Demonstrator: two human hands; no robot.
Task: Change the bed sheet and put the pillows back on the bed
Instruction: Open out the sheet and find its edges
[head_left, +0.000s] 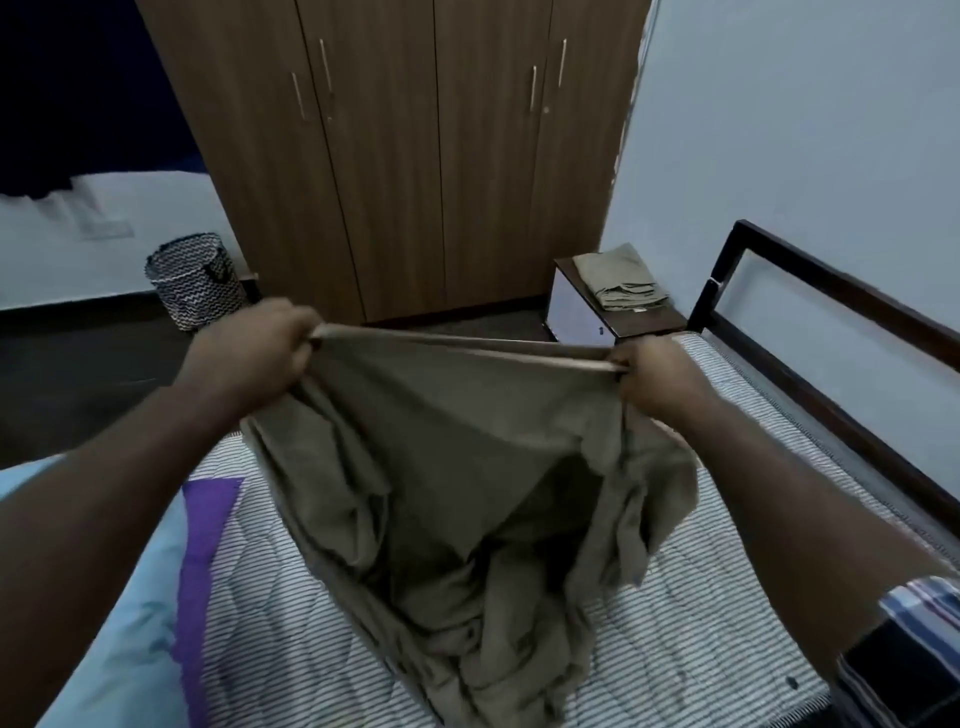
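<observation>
An olive-brown bed sheet (457, 467) hangs bunched over the bare striped mattress (717, 597). My left hand (260, 348) grips one end of the sheet's upper hem, and my right hand (654, 374) grips the other end. The hem is stretched taut between them, held above the bed. The rest of the sheet droops in folds onto the mattress. A light blue cloth with a purple patch (156, 597) lies on the left side of the bed. No pillow is visible.
A dark bed frame (831, 291) runs along the right wall. A bedside table (587, 306) holds a folded olive cloth (621, 286). A brown wardrobe (415, 156) stands ahead. A zigzag-patterned laundry basket (195, 280) sits on the dark floor at left.
</observation>
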